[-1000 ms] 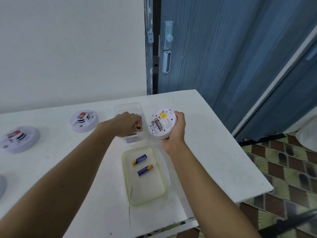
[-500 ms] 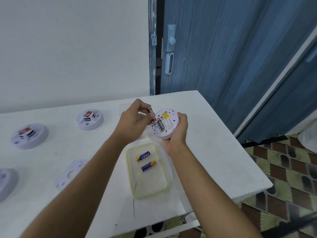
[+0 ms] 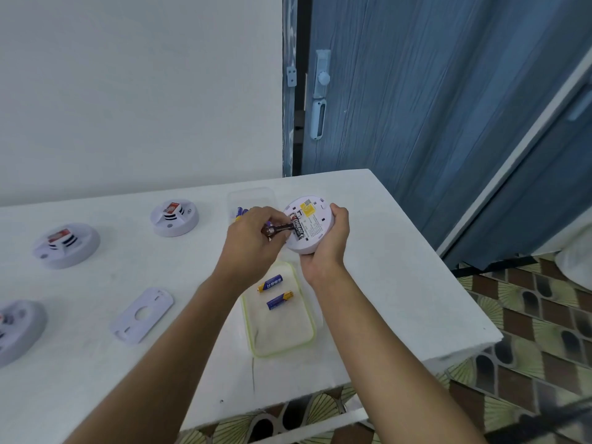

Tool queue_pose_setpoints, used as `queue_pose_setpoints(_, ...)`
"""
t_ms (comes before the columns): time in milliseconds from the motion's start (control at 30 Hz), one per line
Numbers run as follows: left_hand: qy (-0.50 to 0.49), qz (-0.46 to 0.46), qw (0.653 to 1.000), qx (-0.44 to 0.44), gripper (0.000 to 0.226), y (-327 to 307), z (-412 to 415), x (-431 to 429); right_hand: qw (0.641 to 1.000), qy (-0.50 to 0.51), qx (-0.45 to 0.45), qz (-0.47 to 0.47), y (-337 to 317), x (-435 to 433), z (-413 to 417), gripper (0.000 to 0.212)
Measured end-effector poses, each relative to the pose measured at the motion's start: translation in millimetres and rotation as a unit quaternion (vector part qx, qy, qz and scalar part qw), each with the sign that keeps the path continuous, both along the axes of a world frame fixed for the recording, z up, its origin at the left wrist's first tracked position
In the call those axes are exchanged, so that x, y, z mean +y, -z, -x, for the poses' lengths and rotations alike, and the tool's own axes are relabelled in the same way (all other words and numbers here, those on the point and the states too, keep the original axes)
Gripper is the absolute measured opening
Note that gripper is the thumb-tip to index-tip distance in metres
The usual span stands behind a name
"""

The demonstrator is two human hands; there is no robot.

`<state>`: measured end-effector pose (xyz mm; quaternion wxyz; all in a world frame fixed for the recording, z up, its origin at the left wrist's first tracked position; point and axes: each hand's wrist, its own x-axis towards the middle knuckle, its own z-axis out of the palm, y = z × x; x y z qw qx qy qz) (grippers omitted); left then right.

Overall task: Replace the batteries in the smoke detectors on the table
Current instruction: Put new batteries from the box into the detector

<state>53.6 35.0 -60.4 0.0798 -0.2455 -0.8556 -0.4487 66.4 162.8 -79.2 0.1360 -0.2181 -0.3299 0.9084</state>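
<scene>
On the white desk (image 3: 400, 283) the right hand (image 3: 326, 248) cups a round white smoke detector (image 3: 312, 225) from its 3 o'clock side, underside turned up, fingers clamped around the rim. The left hand (image 3: 253, 241) comes in from 9 o'clock, fingers pinched on a dark battery (image 3: 278, 229) whose far end meets the detector's open bay. A second dark battery (image 3: 298, 229) already lies in that bay, just beside the first.

Directly below the hands, at 6 o'clock, sits a clear lid (image 3: 282, 334) with a greenish rim holding two blue-and-gold batteries (image 3: 270, 282) side by side, apart from each other. At 12 o'clock from the left hand a clear container (image 3: 253, 197) stands partly behind the knuckles — only a couple of purple battery tips show, so their count is unclear.

Three more detectors rest out toward 9 o'clock: one near the container (image 3: 174, 217), one further left (image 3: 65, 245), and one (image 3: 16, 328) cut off by the frame edge. A flat white mounting plate (image 3: 142, 314) lies between them and the left forearm.

Behind the desk at 12 o'clock stands a blue door (image 3: 416, 91) with a pale latch — the labels on the detectors are too small to read.
</scene>
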Motion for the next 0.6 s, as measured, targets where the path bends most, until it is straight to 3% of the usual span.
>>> queue_pose_setpoints(167,-0.004,0.026,0.999,0.031,0.021,-8.2,-10.6,-5.1,1.000,0.004,-0.007,-0.003,-3.8,-7.1,-3.3,0.034)
queue_pose_setpoints(367,0.041,0.066,0.997,0.002,0.025,-14.5,-21.8,-12.2,1.000,0.004,-0.009,0.009,-5.9,-10.7,-8.2,0.037)
queue_pose_setpoints(600,0.004,-0.058,0.987,-0.148,0.019,-15.0,-18.6,-21.6,0.998,-0.040,0.027,0.037,-10.8,-15.6,-13.0,0.038)
